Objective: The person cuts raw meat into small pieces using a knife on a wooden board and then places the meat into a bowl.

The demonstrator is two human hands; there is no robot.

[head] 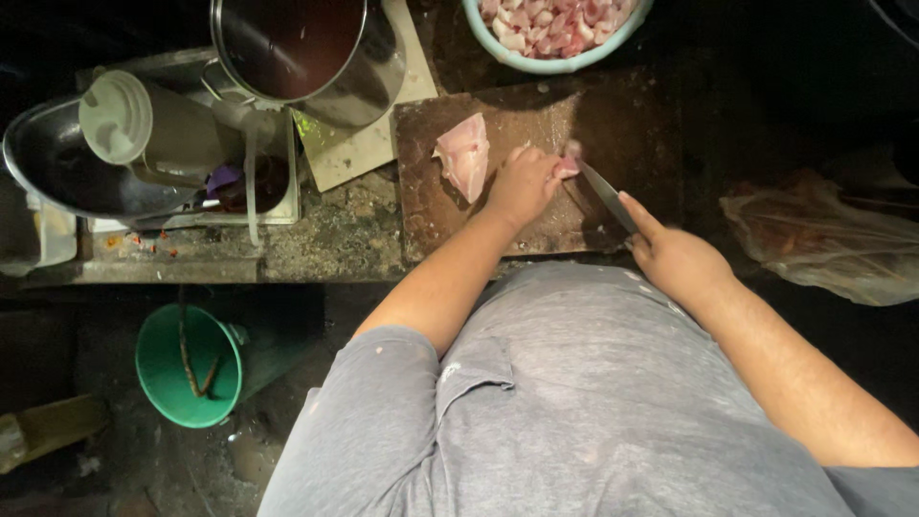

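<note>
Steel pot point(306, 57), green bucket point(182, 369), plastic bag point(833, 239)

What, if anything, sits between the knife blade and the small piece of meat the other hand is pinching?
Nothing visible. The knife in the right hand has its tip right at the small meat piece held by the left hand on the cutting board.

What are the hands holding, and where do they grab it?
Right hand grips the steel kitchen knife by its handle; left hand pins a small pink raw meat piece with fingertips.
</note>
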